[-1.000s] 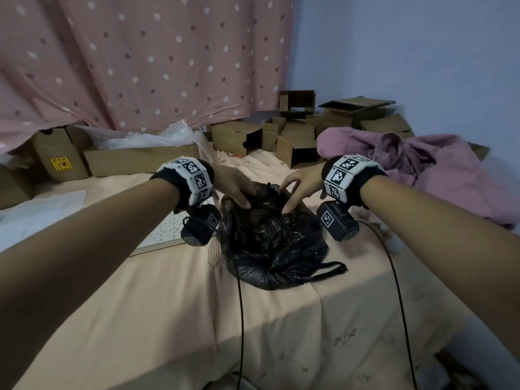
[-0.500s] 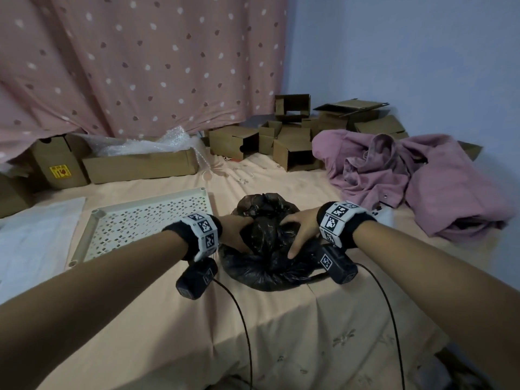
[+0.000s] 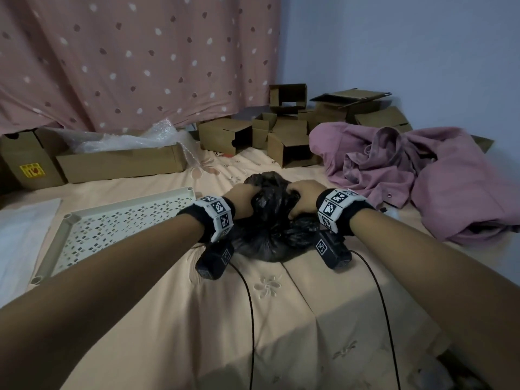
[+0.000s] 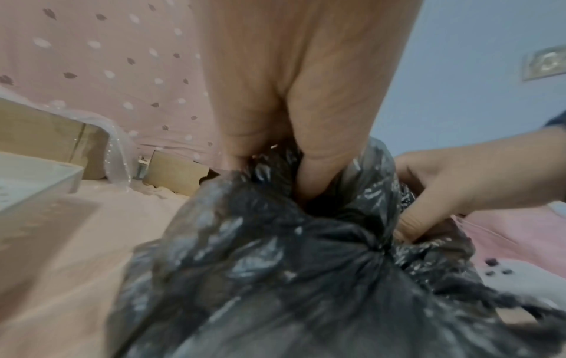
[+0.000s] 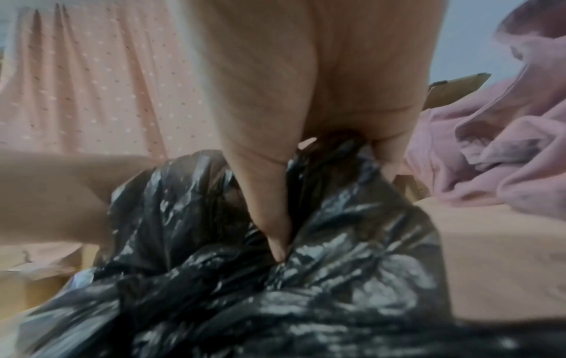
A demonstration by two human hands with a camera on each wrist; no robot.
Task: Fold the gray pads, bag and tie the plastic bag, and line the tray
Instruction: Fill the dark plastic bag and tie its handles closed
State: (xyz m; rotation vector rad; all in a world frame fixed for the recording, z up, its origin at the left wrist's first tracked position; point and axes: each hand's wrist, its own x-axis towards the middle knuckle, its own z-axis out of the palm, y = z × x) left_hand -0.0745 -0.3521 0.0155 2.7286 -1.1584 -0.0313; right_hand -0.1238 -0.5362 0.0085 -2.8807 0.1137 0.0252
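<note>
A stuffed black plastic bag (image 3: 274,220) sits on the peach bedsheet in the middle of the head view. My left hand (image 3: 242,200) grips the gathered plastic on its left side, and my right hand (image 3: 302,199) grips the plastic on its right side. In the left wrist view the bag (image 4: 275,278) bunches to a twisted neck below my left hand (image 4: 294,174), with the right hand (image 4: 428,206) pinching beside it. The right wrist view shows my right hand (image 5: 285,213) with its thumb pushed into the black plastic (image 5: 321,278). A perforated white tray (image 3: 112,229) lies to the left. The gray pads are hidden.
A white sheet (image 3: 22,235) lies at the far left beside the tray. Cardboard boxes (image 3: 121,161) with bubble wrap line the back under the spotted curtain. A heap of pink clothing (image 3: 422,175) covers the right. Black wrist cables (image 3: 250,319) trail toward me.
The bag and both hands came down and toward me onto the sheet. The hands closed tighter on the gathered plastic, and the tray came into full view at the left.
</note>
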